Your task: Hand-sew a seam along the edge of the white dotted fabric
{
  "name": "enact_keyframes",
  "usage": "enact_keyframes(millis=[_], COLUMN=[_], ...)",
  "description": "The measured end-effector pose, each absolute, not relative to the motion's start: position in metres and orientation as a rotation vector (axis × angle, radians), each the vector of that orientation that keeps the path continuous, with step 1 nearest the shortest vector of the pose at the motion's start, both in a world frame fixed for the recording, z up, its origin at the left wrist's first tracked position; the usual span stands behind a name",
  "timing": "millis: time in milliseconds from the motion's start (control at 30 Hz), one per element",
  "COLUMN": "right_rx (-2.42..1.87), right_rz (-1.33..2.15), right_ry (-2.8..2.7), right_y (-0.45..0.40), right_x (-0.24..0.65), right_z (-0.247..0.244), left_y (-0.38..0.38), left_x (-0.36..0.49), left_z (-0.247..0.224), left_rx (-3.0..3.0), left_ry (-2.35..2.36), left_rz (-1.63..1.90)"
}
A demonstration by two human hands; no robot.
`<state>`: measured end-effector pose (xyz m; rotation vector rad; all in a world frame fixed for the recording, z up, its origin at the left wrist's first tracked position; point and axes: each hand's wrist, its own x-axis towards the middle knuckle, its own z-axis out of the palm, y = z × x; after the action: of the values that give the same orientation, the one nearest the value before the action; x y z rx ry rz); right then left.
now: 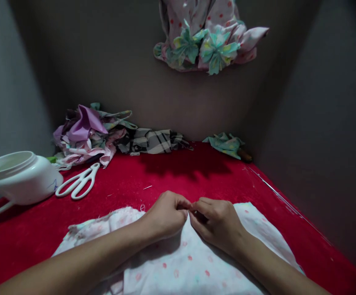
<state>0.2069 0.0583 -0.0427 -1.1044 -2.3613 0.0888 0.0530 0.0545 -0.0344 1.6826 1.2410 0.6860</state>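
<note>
A white cloth with red dots [178,266] lies spread on the red surface in front of me. My left hand [167,215] is closed in a pinch on the cloth's far edge. Right beside it, my right hand [216,221] pinches the same edge, and the fingertips of both hands meet. The cloth rises to a small peak under the fingers. Whether a needle or thread is between the fingertips, I cannot make out. A raw, frayed edge shows along the cloth's left part, with a small thread loop [142,207] near it.
White-handled scissors [79,182] and a white pot [21,176] stand at left. A thin needle-like piece [147,187] lies beyond my hands. Fabric scraps [86,127], checked cloth [153,140] and green cloth [225,144] line the back wall. A dotted fabric piece with bows [208,41] hangs above.
</note>
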Motion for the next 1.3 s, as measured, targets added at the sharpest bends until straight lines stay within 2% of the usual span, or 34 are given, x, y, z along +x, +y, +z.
enact_keyframes(millis=[100,267,433,633,1133,1300], right_rx=[-1.217,-1.337,-1.305,-1.3,-1.359,-1.404], right_rz=[0.414,1.037,1.327,1.434,1.306,1.367], right_ry=[-2.325,-2.175,-2.021,-1.903,-1.953,-1.854], right_y=[0.057,0.06,0.066,0.069,0.067,0.065], right_x=[0.207,0.21,0.211,0.208,0.208,0.206], right_z=[-0.038,-0.038,-0.037,-0.035,-0.036,-0.03], left_y=[0.048,0.037,0.035,0.038,0.038,0.042], left_x=[0.052,0.051,0.052,0.053,0.058,0.057], left_z=[-0.033,-0.029,-0.031,-0.033,-0.032,-0.03], left_rx=[1.704,1.878,2.003,2.017,2.063,1.982], left_ry=[1.376,1.416,1.536,1.565,1.633,1.599], left_rz=[0.813,0.776,0.719,0.682,0.667,0.729])
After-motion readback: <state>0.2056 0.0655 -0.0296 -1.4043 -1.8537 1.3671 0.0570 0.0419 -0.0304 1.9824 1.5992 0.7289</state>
